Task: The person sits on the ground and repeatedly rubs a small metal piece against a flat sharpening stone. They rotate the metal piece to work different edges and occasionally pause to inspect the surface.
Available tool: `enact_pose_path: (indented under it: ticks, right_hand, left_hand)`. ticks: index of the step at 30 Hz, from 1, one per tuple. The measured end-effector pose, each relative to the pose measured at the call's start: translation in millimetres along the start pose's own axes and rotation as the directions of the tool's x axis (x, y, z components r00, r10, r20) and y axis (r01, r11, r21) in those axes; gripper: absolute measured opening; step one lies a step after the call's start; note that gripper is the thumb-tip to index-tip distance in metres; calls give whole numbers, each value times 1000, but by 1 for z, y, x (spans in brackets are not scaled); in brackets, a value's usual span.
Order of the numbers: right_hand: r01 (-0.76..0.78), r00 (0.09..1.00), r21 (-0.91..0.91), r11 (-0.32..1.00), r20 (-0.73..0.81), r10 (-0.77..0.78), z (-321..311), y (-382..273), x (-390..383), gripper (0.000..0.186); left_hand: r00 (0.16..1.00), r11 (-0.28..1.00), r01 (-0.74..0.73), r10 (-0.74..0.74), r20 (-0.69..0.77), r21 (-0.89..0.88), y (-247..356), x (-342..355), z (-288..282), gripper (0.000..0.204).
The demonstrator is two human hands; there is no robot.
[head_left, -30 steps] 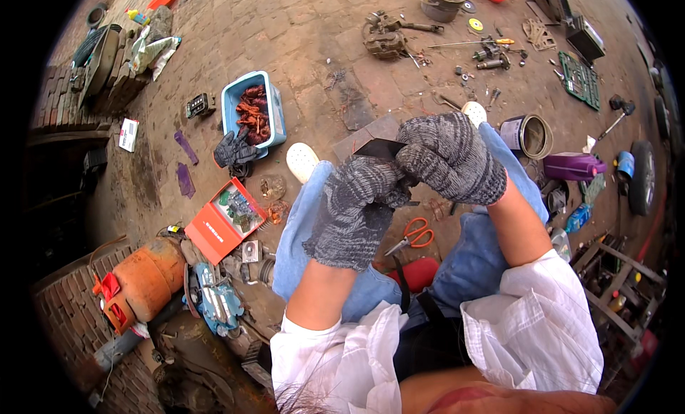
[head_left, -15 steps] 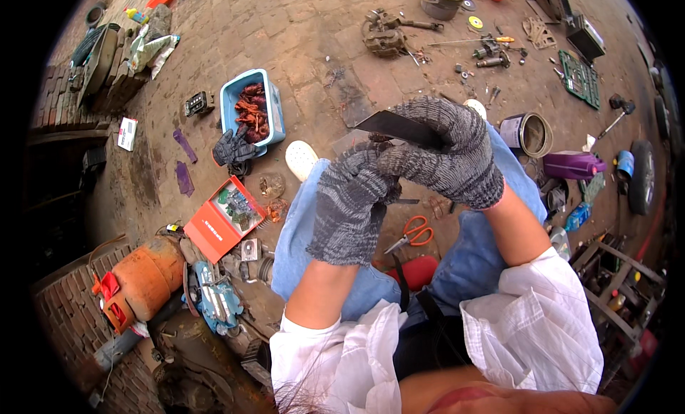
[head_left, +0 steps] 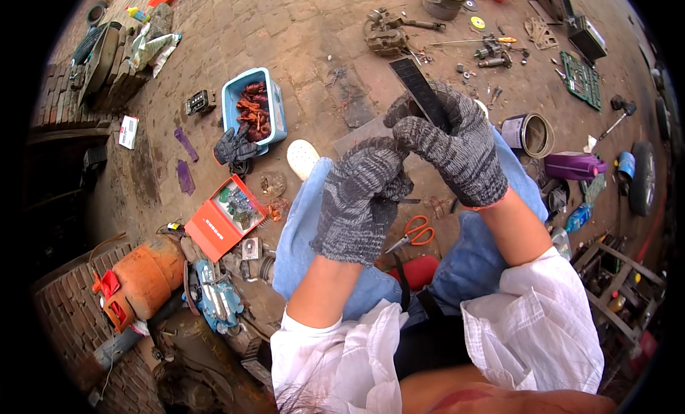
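Both my hands wear grey-black knitted gloves and are raised close together above my knees. My right hand (head_left: 464, 150) grips a flat black strip (head_left: 412, 80), whose far end sticks up and away to the left past the fingers. Faint lines run across the strip's face. Just left of it, my left hand (head_left: 360, 200) is closed, its fingertips curled near the right thumb; whatever it pinches is hidden. Below the hands, scissors with orange handles (head_left: 421, 234) lie on the ground between my legs.
At the left stand a blue bin (head_left: 274, 114) of copper-coloured coils, an open red box (head_left: 214, 230) and an orange gas cylinder (head_left: 146, 275). On the right are an open tin (head_left: 512, 132), a purple jug (head_left: 571, 166) and a green tool case (head_left: 581, 79). Metal parts (head_left: 385, 34) lie farther off.
The black strip has swung from pointing left to pointing up and away, showing more of its face. My right hand has turned with it, and the hands have drawn slightly apart.
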State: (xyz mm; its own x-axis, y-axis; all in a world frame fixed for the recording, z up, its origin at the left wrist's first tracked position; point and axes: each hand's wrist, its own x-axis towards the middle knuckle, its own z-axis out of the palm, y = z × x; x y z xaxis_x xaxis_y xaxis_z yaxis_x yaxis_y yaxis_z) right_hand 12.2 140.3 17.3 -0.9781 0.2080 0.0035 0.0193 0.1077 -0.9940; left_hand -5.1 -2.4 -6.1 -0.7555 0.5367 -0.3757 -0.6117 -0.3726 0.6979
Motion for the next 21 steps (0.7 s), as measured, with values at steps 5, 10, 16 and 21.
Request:
enact_pose_path:
  ticks: [5,10,16,21]
  right_hand:
    - [-183,983,196,963,53,176,-1,-2,-11,29]
    - [132,991,-81,988,3,-132,3,10,-15,26]
    - [265,933,183,947,-296,-204,12,18,-18,38]
    - [427,904,-284,858,109,-414,0,14,-14,17]
  left_hand:
    - [994,946,102,-109,-4,-309,4,-3,-4,15]
    - [990,970,105,-122,-65,-221,8,-6,0,11]
    - [996,887,86,-86,21,-454,-2,-3,-12,14]
    - [994,989,-80,89,-69,127,-1,-10,-4,16]
